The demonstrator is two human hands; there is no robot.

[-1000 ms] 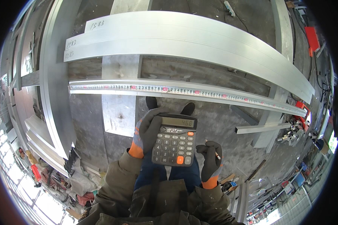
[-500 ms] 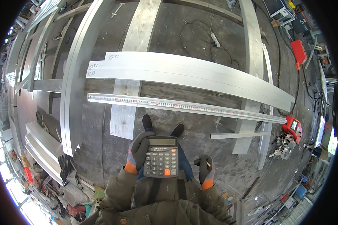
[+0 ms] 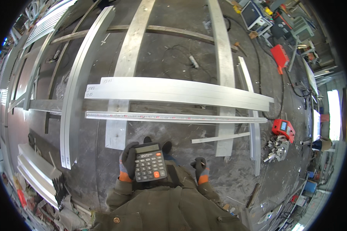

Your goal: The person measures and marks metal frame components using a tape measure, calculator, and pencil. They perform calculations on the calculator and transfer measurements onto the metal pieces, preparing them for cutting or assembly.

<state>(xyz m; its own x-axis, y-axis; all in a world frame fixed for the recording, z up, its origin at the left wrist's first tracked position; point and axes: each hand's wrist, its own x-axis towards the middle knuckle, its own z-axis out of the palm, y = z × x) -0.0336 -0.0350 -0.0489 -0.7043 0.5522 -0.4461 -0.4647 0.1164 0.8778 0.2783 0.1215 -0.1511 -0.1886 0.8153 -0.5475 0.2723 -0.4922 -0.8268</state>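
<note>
My left hand [image 3: 128,161], in a dark glove with an orange cuff, is closed around the left side of a black calculator [image 3: 147,164]. The calculator's keys face up, and its display is too faint to read. My right hand [image 3: 199,166], gloved alike, is curled up near my body. A tiny pale tip shows at its fingers, too small to name. Beyond both hands lies a long silver bar with a measuring scale [image 3: 173,118] along it. Farther off, several flat silver metal profiles [image 3: 173,91] lie side by side, with handwriting at their left ends.
Pale support beams [image 3: 117,131] run away from me under the profiles. A long metal channel [image 3: 74,92] lies at the left. On the right are a red device with a screen [image 3: 283,129], a pile of metal offcuts [image 3: 277,149], a red case [image 3: 279,57] and dark cables.
The view has shifted, showing more of the right side and far floor. The calculator has turned and tilted in my left hand. My right hand stays curled.
</note>
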